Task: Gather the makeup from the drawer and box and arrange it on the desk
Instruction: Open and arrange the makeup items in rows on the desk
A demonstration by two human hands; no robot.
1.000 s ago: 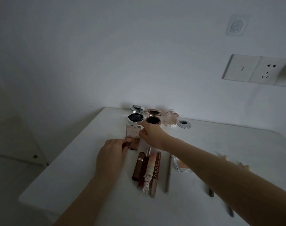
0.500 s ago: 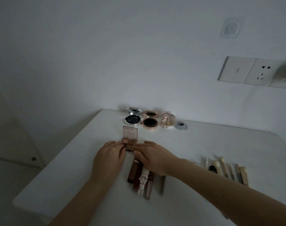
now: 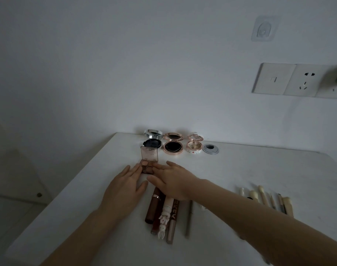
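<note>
Item: eyeshadow palette [image 3: 148,167], open with its lid standing up. It lies on the white desk [image 3: 68,208], just in front of the compacts and just behind the lip tubes.
Left hand [image 3: 123,191]: fingers straight and flat, tips touching the palette's left edge, gripping nothing.
Right hand [image 3: 173,182]: fingers extended, tips touching the palette's right edge, with the palm over the tubes' far ends.
Step in hand: by appearance, squaring the palette into its place in the layout.
Behind: silver-and-black compact [image 3: 153,141], rose-gold compact [image 3: 173,146] and white patterned compact [image 3: 195,146], all open, in a row by the wall.
In front: lip tubes [image 3: 152,208] and a slim pencil [image 3: 188,217], side by side.
Right: makeup brushes [image 3: 269,200], well apart.
Next move: calls for lifting both hands off without nudging the palette or tubes. The drawer and box are out of view.
</note>
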